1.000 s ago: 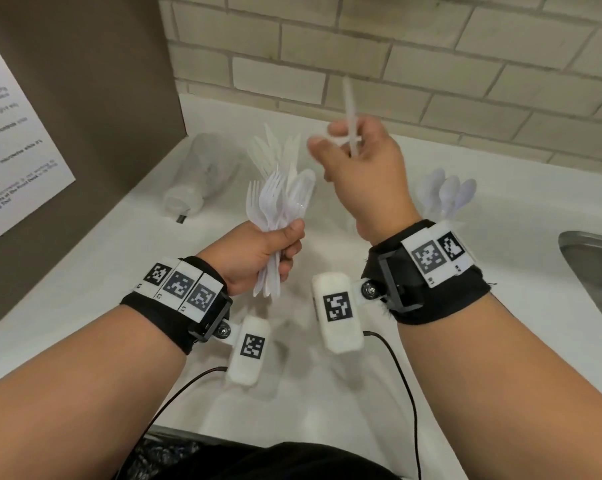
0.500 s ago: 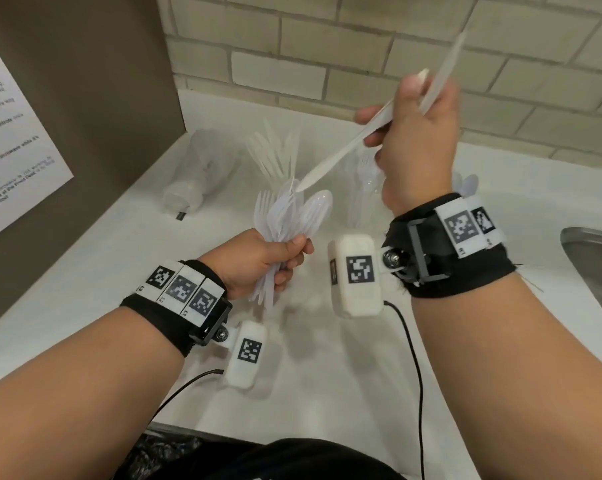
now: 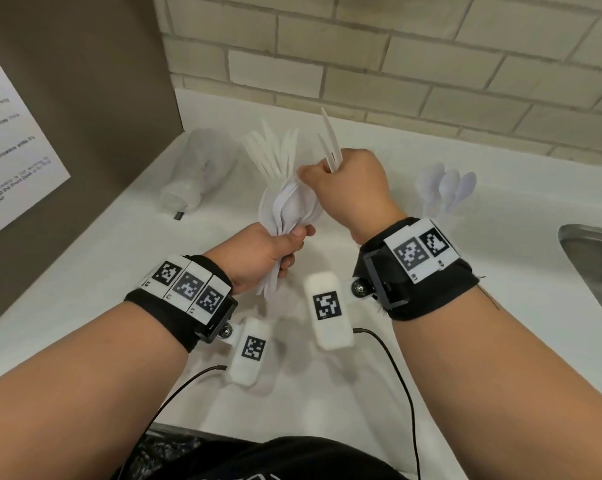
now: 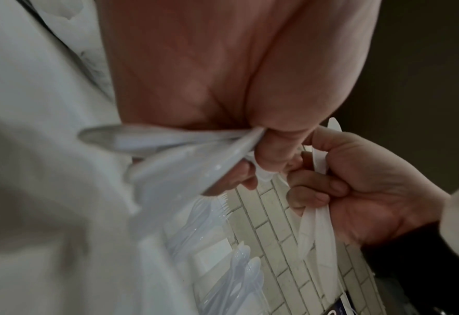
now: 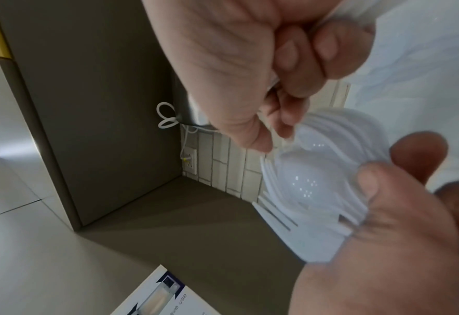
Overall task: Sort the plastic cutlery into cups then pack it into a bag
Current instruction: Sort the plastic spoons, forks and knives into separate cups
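Left hand [image 3: 258,258] has its grip closed around the handles of a mixed bundle of white plastic cutlery [image 3: 289,209], heads fanned upward; this presumably keeps the unsorted stock presented while the other hand draws from it. Right hand [image 3: 351,188] has its grip closed on two plastic knives [image 3: 329,143], their blades projecting up past the knuckles, and its thumb and forefinger sit at the heads of the bundle, judged to be selecting a further piece; whether a third piece is pinched cannot be told. Proceeding by size: the counter [image 3: 431,358] is white, smooth and matt, meeting a pale brick-pattern tiled wall [image 3: 396,57] at the back and a brown panel [image 3: 78,81] on the left. A steel sink [image 3: 593,268] shows at the right edge. A clear, thin-walled container lies on its side [image 3: 195,171] at the back left; its kind cannot be told. Behind the bundle stands a fan of knives [image 3: 268,150], and well to the right a group of spoons [image 3: 446,188] stands upright; the cups presumably holding them are barely discernible. The bundle, seen from the right wrist, contains glossy spoon bowls and slotted fork tines nested closely; the plastic is thin, slick and light. Sorting judged part done; no bag identifiable.
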Demonstrator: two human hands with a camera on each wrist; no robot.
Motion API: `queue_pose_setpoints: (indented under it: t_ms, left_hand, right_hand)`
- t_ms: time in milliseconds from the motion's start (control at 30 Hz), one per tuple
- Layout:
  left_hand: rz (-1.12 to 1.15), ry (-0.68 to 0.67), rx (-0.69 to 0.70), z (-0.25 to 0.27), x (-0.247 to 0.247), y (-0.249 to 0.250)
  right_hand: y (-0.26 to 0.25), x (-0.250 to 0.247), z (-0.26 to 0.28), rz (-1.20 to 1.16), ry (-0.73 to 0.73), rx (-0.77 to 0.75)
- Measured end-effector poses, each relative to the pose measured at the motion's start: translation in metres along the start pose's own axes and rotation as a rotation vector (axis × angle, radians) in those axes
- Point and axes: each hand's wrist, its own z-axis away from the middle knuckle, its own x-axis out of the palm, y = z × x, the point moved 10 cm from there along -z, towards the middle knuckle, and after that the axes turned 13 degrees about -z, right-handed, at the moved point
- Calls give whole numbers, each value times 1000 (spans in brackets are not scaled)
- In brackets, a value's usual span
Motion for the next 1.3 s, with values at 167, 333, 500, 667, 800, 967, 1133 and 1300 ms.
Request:
queue_pose_setpoints:
  t_ms: [167,333,500,667,800,967,1133,1300]
  left_hand:
    - [-32,15,37,1,-1,3]
    - [16,-19,55,0,2,3]
    - [10,-71,80,2,6,3]
    - [215,-159,64,4,7,-5]
    - [328,-207,31,4,7,-6]
    - [442,-274,-13,6,13,-1]
    - [601,-461,-59,16,29,2]
    - [703,-532,-57,20,31,9]
  right_hand:
    - [2,3,-4,49,-38,8]
    - [3,-2,-5,-111,11,4]
    - [-15,-33,-8,-369,257,-104]
    - [-51,-90,2,-593,475,-315]
    - [-41,-76,-2,-447,326,-209]
    - [15,-13,10,-277,-125,76]
    - [31,4,18,-351,-208,183]
    - [31,15,23,-390,-267,204]
